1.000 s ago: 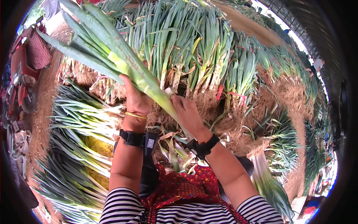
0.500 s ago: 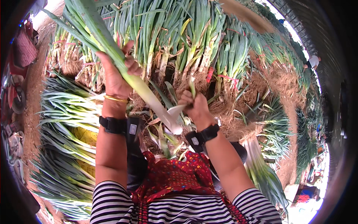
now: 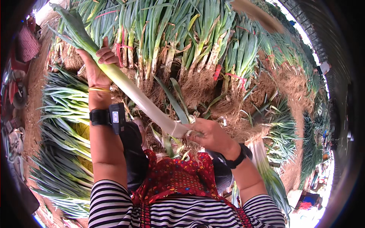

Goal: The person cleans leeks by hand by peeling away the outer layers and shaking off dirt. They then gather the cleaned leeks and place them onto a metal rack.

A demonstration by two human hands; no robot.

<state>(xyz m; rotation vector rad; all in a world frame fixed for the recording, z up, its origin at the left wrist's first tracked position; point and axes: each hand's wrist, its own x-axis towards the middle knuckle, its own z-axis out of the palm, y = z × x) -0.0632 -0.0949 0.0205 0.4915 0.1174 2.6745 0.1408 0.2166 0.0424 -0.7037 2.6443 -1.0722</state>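
Note:
A long, thick green onion (image 3: 142, 102) slants across in front of me, its green leaves at the upper left and its white base at the lower right. My left hand (image 3: 98, 66) is wrapped round it where the green turns pale. Down at the base, my right hand (image 3: 211, 135) has its fingers closed on the white end. A bit of whitish skin shows by those fingertips; whether it is still attached I cannot tell. Below the base, loose peeled leaves (image 3: 167, 142) lie between my knees.
Tied bundles of unpeeled green onions (image 3: 205, 45) with brown roots stand ahead. Cleaned green onions (image 3: 68, 129) lie piled at my left, and more white stalks (image 3: 268, 167) lie at my right. A red motorbike (image 3: 17, 91) stands far left.
My right hand has come down from above the stalk to its white base and closed there. My left hand has shifted left, and the green onion with it.

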